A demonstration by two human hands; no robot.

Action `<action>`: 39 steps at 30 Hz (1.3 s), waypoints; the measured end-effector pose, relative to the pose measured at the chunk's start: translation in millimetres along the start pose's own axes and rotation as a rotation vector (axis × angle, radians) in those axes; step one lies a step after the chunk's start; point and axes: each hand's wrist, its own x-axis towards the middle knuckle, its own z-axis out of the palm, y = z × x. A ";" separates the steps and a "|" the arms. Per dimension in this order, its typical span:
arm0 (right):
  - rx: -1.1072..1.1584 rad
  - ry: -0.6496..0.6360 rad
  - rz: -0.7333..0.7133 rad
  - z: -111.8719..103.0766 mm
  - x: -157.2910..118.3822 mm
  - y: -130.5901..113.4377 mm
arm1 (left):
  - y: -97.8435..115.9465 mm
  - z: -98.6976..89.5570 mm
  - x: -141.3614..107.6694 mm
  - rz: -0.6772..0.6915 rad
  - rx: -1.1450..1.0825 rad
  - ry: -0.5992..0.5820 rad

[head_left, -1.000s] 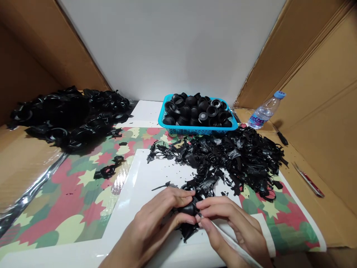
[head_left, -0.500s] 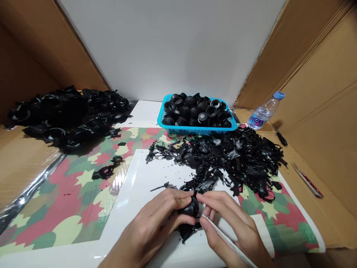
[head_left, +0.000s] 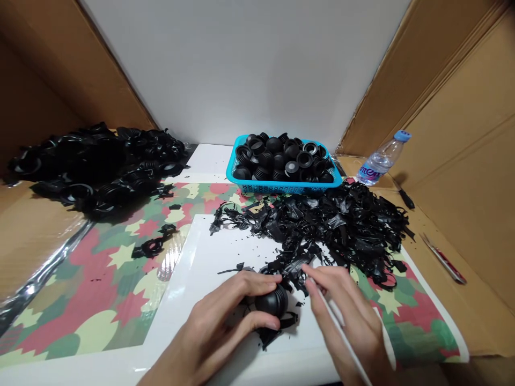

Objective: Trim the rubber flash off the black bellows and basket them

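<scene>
My left hand (head_left: 225, 316) grips a black ribbed rubber bellows cap (head_left: 272, 302) between thumb and fingers, its rounded end toward me. In my right hand (head_left: 341, 311) is a slim white-handled tool (head_left: 341, 335), held like a pen; its tip is too small to make out. That hand is just right of the cap, apart from it, by a loose black scrap (head_left: 296, 266). More black trimmings (head_left: 269, 335) lie under and in front of the cap on the white sheet (head_left: 201, 268).
A blue basket (head_left: 281, 186) full of black caps stands at the back, behind a heap of black scraps (head_left: 346, 225). Untrimmed black parts (head_left: 96, 166) are piled at left. On the right are a water bottle (head_left: 380, 161), a black-handled knife (head_left: 405, 198) and a red cutter (head_left: 444, 260).
My right hand has drawn away to the right from the cap with the white tool. The left hand keeps its hold, and the cap's ribs now show more.
</scene>
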 end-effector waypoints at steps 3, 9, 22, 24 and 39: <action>-0.019 0.038 0.084 -7.0 -2.3 9.6 | 1.5 -1.1 -0.6 -0.041 0.038 0.015; -0.067 0.086 0.115 -8.3 -13.7 12.6 | 3.0 -0.2 3.5 0.035 0.105 0.013; 0.303 -0.047 0.035 -0.6 -2.5 -13.8 | -8.5 4.4 -0.2 0.109 0.006 0.010; 0.317 -0.056 0.075 0.9 -2.5 -15.0 | -8.3 5.0 0.9 0.105 0.000 0.008; 0.259 -0.051 -0.035 8.5 5.8 -13.0 | -12.2 5.1 -1.4 0.116 -0.005 0.009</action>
